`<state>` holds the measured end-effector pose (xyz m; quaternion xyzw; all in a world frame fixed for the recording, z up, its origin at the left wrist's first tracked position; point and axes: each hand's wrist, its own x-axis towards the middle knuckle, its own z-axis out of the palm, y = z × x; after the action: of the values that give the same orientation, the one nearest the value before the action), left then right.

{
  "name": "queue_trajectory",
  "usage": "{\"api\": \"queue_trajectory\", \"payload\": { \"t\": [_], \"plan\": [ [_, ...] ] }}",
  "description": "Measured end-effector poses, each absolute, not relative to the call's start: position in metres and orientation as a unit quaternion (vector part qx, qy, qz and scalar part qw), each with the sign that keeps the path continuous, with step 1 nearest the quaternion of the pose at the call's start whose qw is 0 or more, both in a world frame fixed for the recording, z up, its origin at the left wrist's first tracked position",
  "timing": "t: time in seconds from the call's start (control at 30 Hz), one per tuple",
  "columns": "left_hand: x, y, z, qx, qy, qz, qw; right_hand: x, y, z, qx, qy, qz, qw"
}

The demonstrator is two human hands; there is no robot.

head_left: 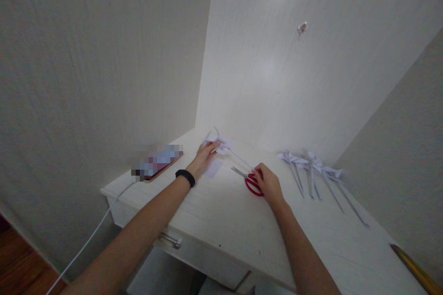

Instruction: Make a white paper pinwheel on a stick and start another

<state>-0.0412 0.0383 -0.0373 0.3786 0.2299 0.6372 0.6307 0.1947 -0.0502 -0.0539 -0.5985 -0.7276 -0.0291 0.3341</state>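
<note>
Three pale walls (pixel 277 78) closed in one white desk (pixel 224 212), with one small fixture (pixel 302 27) high on the middle wall. Under the desktop's front edge was one metal handle (pixel 169 240).

Two hands were at work. The left hand (pixel 204 156), one black band (pixel 186 178) at its wrist, had its fingers nearly closed on a folded paper (pixel 221 150) near the back of the desk. From that paper one thin stem (pixel 238 156) ran rightward to the right hand (pixel 269 182), whose fingertips were pinched together on its far end. One pair of red-handled scissors (pixel 254 187) lay just beside and partly beneath the right hand, blades pointing left.

One flat slip (pixel 214 169) lay below the left hand. To the right rested a row of paper pieces (pixel 313 161) with about five sticks (pixel 334 193); overlap made their exact number uncertain. At left was one phone (pixel 159 162), with one white cable (pixel 93 235).
</note>
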Motion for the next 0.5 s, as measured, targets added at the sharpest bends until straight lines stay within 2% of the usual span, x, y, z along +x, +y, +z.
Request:
{"api": "queue_trajectory", "payload": {
  "t": [0.27,0.5],
  "plan": [
    [-0.0405,0.0393,-0.0391,0.379,0.213,0.645,0.629,0.1957,-0.0494,-0.0541,-0.601,-0.726,-0.041,0.332],
    [-0.0442,0.0394,-0.0443,0.42,0.232,0.61,0.631,0.2006,-0.0493,-0.0532,-0.659,-0.66,-0.091,0.349]
  ]
}}
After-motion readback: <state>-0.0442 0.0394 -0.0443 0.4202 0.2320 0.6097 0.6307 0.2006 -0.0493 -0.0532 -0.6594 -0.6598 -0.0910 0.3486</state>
